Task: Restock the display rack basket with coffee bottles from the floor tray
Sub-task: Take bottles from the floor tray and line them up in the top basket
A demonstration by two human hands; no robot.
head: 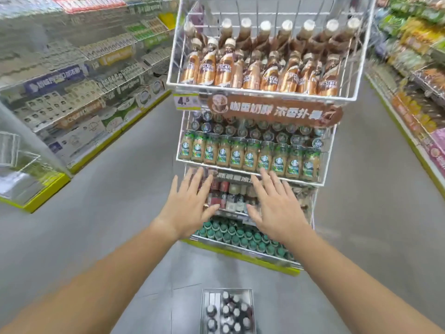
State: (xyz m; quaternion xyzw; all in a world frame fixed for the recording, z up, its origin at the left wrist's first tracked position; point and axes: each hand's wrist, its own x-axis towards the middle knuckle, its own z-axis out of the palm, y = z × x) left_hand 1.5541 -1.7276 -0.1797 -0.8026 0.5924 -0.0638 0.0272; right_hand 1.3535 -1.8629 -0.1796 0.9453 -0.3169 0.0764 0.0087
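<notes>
On the floor below the rack (320,179), the tray (204,309) holds upright bottles (231,312), caps up, well beneath both empty, spread hands, left (190,203) and right (277,208), about equally far from each.

Grey floor (361,225) carries a clear tray (226,291) of capped bottles (226,309) at six o'clock; the wire display rack (322,189) stands at twelve, its yellow base (240,256) on the floor.
</notes>
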